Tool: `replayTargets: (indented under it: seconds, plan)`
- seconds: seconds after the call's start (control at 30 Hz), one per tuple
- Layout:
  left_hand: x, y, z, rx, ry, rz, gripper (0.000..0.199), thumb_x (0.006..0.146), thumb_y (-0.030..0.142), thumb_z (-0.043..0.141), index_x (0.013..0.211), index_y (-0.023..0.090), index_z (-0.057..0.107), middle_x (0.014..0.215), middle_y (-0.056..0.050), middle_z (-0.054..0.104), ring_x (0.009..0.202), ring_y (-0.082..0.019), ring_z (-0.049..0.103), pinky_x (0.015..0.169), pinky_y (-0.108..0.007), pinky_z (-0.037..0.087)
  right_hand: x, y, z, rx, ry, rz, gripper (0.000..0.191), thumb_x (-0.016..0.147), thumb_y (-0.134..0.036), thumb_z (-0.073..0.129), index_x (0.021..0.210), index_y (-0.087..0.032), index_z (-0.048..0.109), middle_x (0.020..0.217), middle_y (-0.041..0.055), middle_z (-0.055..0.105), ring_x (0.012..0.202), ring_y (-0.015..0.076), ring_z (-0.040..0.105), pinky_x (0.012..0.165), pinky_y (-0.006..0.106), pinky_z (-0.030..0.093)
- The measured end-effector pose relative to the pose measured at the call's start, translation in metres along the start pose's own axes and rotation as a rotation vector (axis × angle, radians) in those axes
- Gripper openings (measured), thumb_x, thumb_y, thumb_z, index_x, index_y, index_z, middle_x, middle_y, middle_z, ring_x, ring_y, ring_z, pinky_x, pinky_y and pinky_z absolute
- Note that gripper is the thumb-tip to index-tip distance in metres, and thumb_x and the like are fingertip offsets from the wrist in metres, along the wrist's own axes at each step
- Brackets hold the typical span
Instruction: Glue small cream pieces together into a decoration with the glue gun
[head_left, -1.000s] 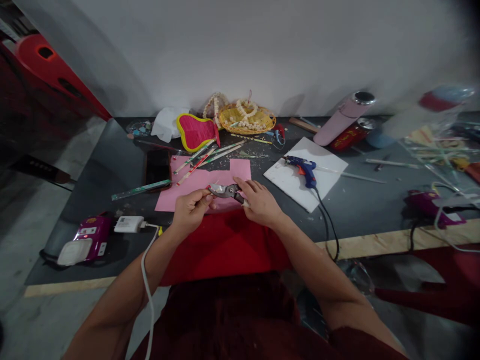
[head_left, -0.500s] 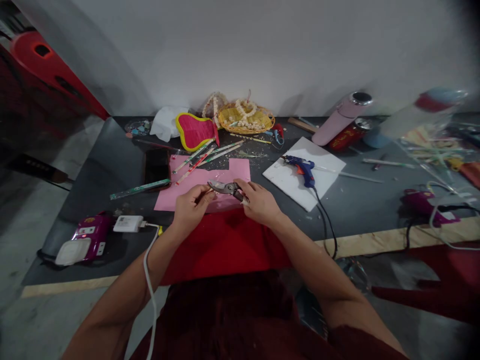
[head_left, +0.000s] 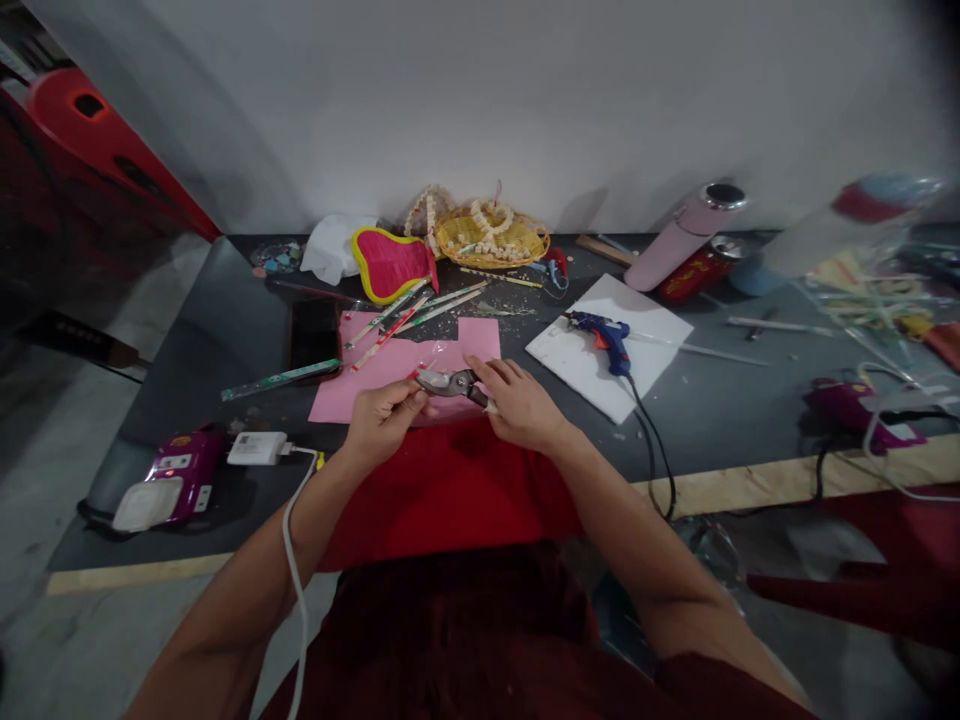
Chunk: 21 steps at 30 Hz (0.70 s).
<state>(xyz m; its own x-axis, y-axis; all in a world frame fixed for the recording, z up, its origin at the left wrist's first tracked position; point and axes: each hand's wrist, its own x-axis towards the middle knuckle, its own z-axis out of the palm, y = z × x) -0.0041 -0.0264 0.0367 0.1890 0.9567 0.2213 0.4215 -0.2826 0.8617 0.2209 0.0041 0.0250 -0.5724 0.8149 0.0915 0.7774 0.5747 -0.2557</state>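
My right hand (head_left: 521, 405) is wrapped round the handles of a pair of pruning shears (head_left: 450, 383), whose blades point left. Close to the blade tips, my left hand (head_left: 384, 415) is closed in a pinch; what it holds is too small and hidden to make out. Both hands are over the near edge of a pink sheet of paper (head_left: 390, 362). Patterned chopsticks (head_left: 386, 332) lie on and behind that sheet. Below the hands is red cloth (head_left: 450, 500).
A blue glue gun (head_left: 606, 335) rests on a white board (head_left: 652, 310) to the right. At the back stand a wicker basket (head_left: 450, 250) with beads, a pink flask (head_left: 679, 240) and a red can (head_left: 694, 275). A phone (head_left: 313, 335), charger (head_left: 255, 448) and purple power strip (head_left: 180, 465) lie left.
My left fingers have shifted slightly down and turned beside the blades. The shears and my right hand stay almost in place.
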Motion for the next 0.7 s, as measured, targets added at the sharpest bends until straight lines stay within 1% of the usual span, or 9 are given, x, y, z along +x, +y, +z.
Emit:
replayTargets:
  seconds: [0.1, 0.23, 0.33, 0.4, 0.47, 0.6, 0.7]
  plan:
    - [0.0, 0.002, 0.0, -0.019, -0.014, 0.003, 0.027, 0.086, 0.027, 0.049, 0.068, 0.016, 0.065, 0.066, -0.002, 0.069, 0.06, -0.012, 0.061, 0.059, -0.021, 0.045, 0.001, 0.001, 0.001, 0.003, 0.003, -0.013, 0.071, 0.077, -0.013, 0.045, 0.144, -0.017, 0.023, 0.125, 0.0137, 0.05, 0.111, 0.0262, 0.046, 0.094, 0.041, 0.04]
    - [-0.001, 0.002, 0.004, 0.014, 0.058, -0.009, 0.028, 0.087, 0.028, 0.048, 0.069, 0.016, 0.065, 0.066, -0.002, 0.068, 0.061, -0.012, 0.06, 0.061, -0.021, 0.045, 0.0, -0.004, 0.0, 0.008, -0.001, 0.038, 0.061, 0.082, -0.015, 0.042, 0.142, -0.02, 0.03, 0.109, 0.011, 0.058, 0.097, 0.0226, 0.055, 0.088, 0.034, 0.043]
    - [-0.002, -0.001, 0.008, 0.028, 0.087, -0.026, 0.028, 0.089, 0.03, 0.048, 0.072, 0.016, 0.065, 0.069, -0.003, 0.069, 0.065, -0.013, 0.062, 0.063, -0.021, 0.045, -0.002, -0.008, -0.001, 0.007, -0.001, 0.08, 0.053, 0.085, -0.016, 0.041, 0.138, -0.023, 0.035, 0.102, 0.0095, 0.061, 0.091, 0.0216, 0.058, 0.083, 0.031, 0.044]
    - [-0.001, -0.003, 0.009, 0.03, 0.093, -0.033, 0.028, 0.089, 0.031, 0.047, 0.074, 0.016, 0.065, 0.072, -0.003, 0.07, 0.068, -0.013, 0.063, 0.065, -0.022, 0.046, -0.001, -0.008, -0.001, 0.005, 0.003, 0.095, 0.052, 0.085, -0.016, 0.041, 0.137, -0.023, 0.036, 0.104, 0.0097, 0.061, 0.093, 0.0221, 0.058, 0.083, 0.031, 0.044]
    - [-0.001, -0.005, 0.008, 0.045, 0.101, -0.027, 0.026, 0.089, 0.031, 0.047, 0.077, 0.016, 0.065, 0.075, -0.003, 0.071, 0.07, -0.014, 0.065, 0.066, -0.022, 0.047, 0.0, -0.005, 0.001, 0.008, 0.011, 0.084, 0.057, 0.083, -0.015, 0.042, 0.139, -0.022, 0.034, 0.112, 0.011, 0.059, 0.099, 0.0233, 0.057, 0.086, 0.034, 0.044]
    - [-0.003, -0.003, 0.007, 0.115, 0.076, 0.047, 0.027, 0.089, 0.029, 0.046, 0.076, 0.017, 0.066, 0.075, -0.003, 0.072, 0.069, -0.014, 0.065, 0.065, -0.022, 0.047, 0.003, 0.009, 0.0, 0.073, 0.027, -0.037, 0.07, 0.075, -0.012, 0.046, 0.143, -0.019, 0.027, 0.126, 0.0122, 0.053, 0.112, 0.0241, 0.05, 0.095, 0.039, 0.042]
    - [-0.005, -0.001, 0.008, 0.154, 0.052, 0.11, 0.028, 0.089, 0.028, 0.045, 0.075, 0.018, 0.067, 0.074, -0.002, 0.072, 0.069, -0.014, 0.065, 0.066, -0.022, 0.047, 0.002, 0.019, -0.004, 0.14, 0.057, -0.114, 0.073, 0.071, -0.009, 0.048, 0.141, -0.02, 0.03, 0.129, 0.0103, 0.052, 0.115, 0.0227, 0.048, 0.098, 0.04, 0.04]
